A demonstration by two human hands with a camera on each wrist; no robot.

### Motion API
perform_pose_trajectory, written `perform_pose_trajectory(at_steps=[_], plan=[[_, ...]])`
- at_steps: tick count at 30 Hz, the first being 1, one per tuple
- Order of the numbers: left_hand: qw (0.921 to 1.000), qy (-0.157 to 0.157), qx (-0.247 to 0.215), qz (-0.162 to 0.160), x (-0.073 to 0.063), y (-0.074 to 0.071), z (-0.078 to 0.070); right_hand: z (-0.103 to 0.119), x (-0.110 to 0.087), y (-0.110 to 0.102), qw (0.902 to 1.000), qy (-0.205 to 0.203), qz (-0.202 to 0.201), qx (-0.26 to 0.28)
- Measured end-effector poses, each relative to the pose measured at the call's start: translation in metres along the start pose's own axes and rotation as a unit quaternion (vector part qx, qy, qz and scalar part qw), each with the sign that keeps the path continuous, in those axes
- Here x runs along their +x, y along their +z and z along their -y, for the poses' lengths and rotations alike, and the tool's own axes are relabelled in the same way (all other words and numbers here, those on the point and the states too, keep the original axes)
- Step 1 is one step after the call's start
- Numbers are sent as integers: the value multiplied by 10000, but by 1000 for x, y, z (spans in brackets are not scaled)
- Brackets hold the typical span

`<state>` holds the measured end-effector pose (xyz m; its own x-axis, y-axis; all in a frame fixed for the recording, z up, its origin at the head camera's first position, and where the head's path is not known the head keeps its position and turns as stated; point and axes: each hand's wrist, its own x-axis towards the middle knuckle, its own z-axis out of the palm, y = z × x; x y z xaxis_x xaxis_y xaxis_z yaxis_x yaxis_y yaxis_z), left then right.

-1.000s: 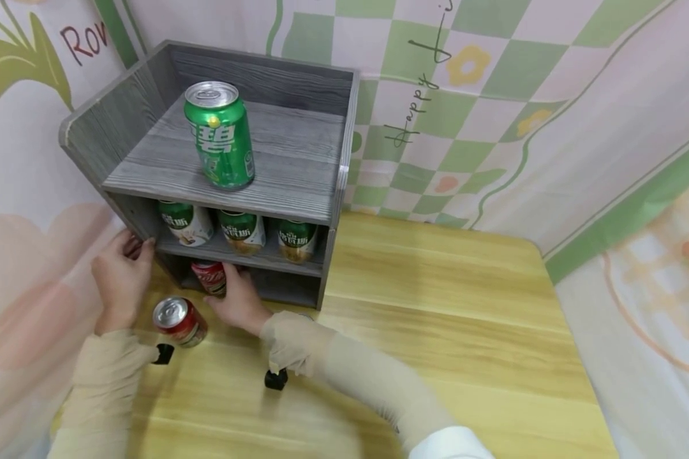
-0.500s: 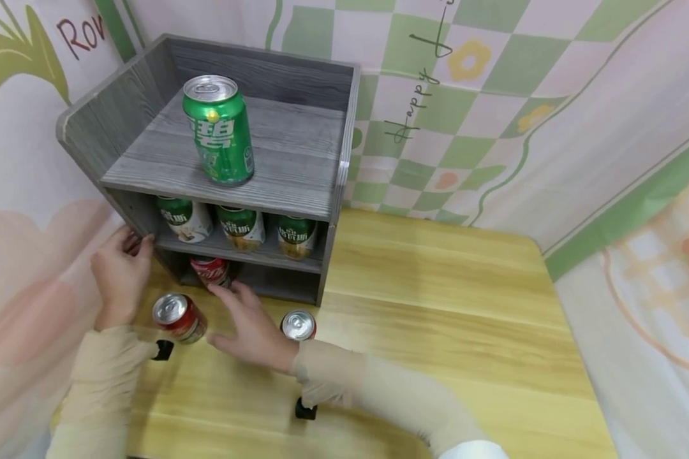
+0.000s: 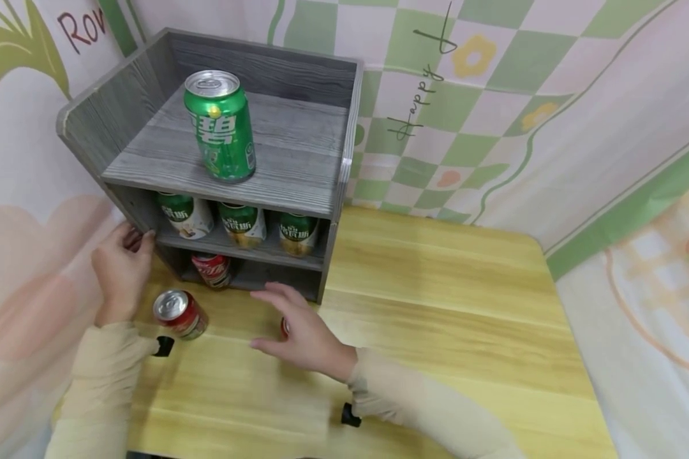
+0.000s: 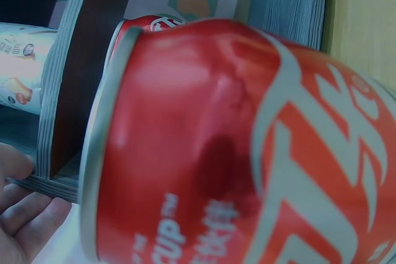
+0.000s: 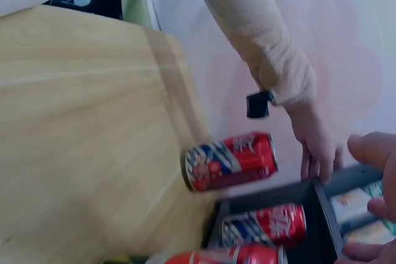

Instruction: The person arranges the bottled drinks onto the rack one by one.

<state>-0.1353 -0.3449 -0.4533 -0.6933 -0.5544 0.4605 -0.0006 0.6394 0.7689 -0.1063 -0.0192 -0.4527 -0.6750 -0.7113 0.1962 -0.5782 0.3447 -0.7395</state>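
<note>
My left hand [image 3: 123,271] grips the left side edge of a grey wooden shelf [image 3: 293,127], thumb in front. A red cola can [image 3: 211,271] stands in the shelf's bottom compartment, at the left. Another red can [image 3: 180,314] stands upright on the table, right of my left wrist; it fills most of the left wrist view [image 4: 185,140]. My right hand [image 3: 307,331] hovers in front of the shelf with thumb and fingers spread, holding nothing. Beneath it a third red can [image 3: 285,327] is mostly hidden; it also shows at the bottom of the right wrist view [image 5: 229,256].
A green soda can [image 3: 221,131] stands on the shelf top. The middle compartment holds green-and-white cans [image 3: 242,224] in a row. The shelf stands on a wooden table [image 3: 436,306] against a patterned cloth [image 3: 430,83] at the back.
My right hand has let go of the red can in the bottom compartment and moved right, over the can on the table. My left hand has stayed at the shelf's side.
</note>
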Motion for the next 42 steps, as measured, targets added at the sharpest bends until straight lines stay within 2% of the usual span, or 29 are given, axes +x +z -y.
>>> perform_pose_trajectory(at_steps=[5,13,17,24,32,42], plan=[[10000,-29,-4,18,0,0,0,-20,-10,-8,9995,-162,-226,127],[10000,-3,-20,57,-1,-1,-1,-49,-27,-9,9983,-298,-343,358],[9999,0,-43,94,-1,0,-1,-60,-35,-8,9979,-479,-315,298],[10000,-3,38,48,0,-1,2,-75,-43,-2,9989,-348,-181,274],[10000,0,75,41,1,-1,2,-94,-50,15,9998,-106,40,165],[9999,27,102,13,1,0,3,-102,-50,24,9989,-419,-192,95]])
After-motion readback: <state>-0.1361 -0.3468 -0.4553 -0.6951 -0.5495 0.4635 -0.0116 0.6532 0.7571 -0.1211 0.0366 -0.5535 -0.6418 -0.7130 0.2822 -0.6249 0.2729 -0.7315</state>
